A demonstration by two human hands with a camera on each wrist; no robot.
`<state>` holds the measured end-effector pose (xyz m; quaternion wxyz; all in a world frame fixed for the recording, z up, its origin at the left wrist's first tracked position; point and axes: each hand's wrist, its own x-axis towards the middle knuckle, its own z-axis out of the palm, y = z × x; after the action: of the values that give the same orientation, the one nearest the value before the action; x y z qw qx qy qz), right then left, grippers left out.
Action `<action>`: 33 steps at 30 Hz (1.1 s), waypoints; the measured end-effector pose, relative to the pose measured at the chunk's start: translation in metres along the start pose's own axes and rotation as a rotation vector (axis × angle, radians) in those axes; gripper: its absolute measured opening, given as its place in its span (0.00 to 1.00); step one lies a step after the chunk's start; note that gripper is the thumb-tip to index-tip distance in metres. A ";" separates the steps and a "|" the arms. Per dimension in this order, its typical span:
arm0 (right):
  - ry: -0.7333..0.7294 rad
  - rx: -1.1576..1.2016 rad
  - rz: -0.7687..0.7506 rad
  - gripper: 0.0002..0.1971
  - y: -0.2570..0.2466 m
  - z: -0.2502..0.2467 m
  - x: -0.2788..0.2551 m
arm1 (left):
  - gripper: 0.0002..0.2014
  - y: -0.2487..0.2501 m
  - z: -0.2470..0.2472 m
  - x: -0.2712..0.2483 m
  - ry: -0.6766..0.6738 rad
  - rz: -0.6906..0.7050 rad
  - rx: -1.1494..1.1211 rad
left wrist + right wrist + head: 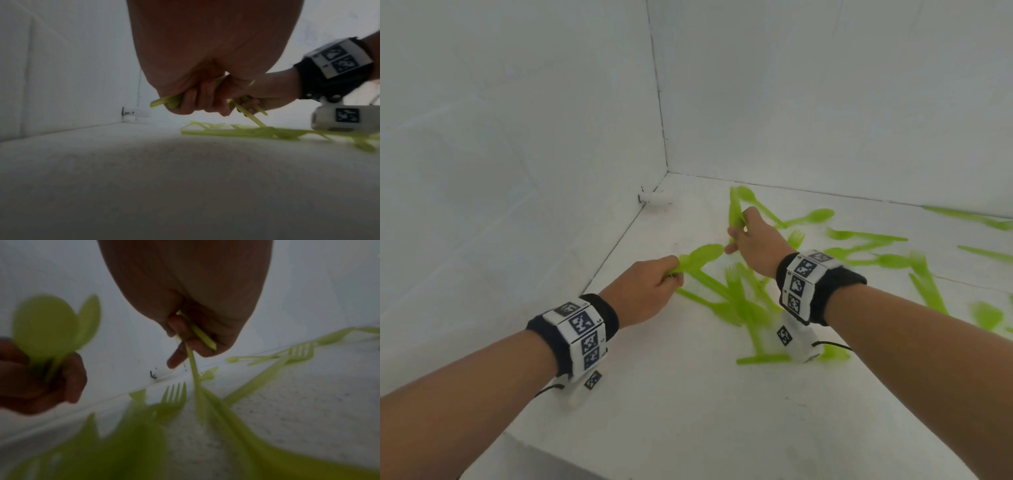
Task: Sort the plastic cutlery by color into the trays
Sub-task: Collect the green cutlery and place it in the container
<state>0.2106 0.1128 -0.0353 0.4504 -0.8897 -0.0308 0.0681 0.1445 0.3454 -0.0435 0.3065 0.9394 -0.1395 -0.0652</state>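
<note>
Progress: early, as I judge it; no trays in any view, all cutlery seen is one lime green, none visibly sorted yet; most of it lies loose on the table.
Table: white matte table [688, 411] boxed by white walls, near part bare.
Left hand: left hand [643, 291] low over the table, nearest of the two, wrist band with black-and-white markers.
Left fingers: fingers [197, 100] curled tight round a small bunch of lime-green plastic spoons [702, 255]; bowls stick out forward past the thumb side, handle ends poke out under the palm in the left wrist view. Count unclear, at least two bowls in the right wrist view.
Loose pile: scattered lime-green plastic forks and spoons [743, 308] lying crossed on the table between and under both wrists, more spread away to the right; blurred, no count.
Right hand: right hand [753, 243] farther out, above the pile.
Right fingers: thumb and fingers pinch lime-green plastic cutlery handles [734, 210], heads pointing up and away; index finger sticks out loose in the right wrist view. One held piece's low end is down among the pile, so not lifted clear.
Left to do: gather the rest, carry all to a tray; tray place cannot be told.
</note>
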 end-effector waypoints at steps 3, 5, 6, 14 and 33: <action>0.098 -0.088 -0.112 0.09 -0.001 0.004 -0.003 | 0.21 -0.009 0.014 -0.006 -0.040 0.160 0.205; 0.131 -0.139 -0.128 0.14 -0.007 0.003 -0.003 | 0.19 -0.011 0.018 -0.005 -0.103 0.219 0.323; 0.114 -0.169 -0.107 0.17 -0.010 0.002 -0.004 | 0.18 -0.009 0.017 -0.004 -0.129 0.228 0.351; -0.237 -0.531 -0.022 0.26 -0.009 0.027 -0.018 | 0.09 -0.016 -0.002 -0.011 -0.183 0.138 0.359; 0.035 -0.213 0.127 0.26 0.012 -0.006 -0.017 | 0.05 -0.008 -0.004 -0.014 -0.002 -0.239 -0.332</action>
<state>0.1943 0.0993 -0.0396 0.3487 -0.9337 0.0265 0.0775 0.1339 0.3584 -0.0448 0.4471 0.8857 -0.0147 -0.1241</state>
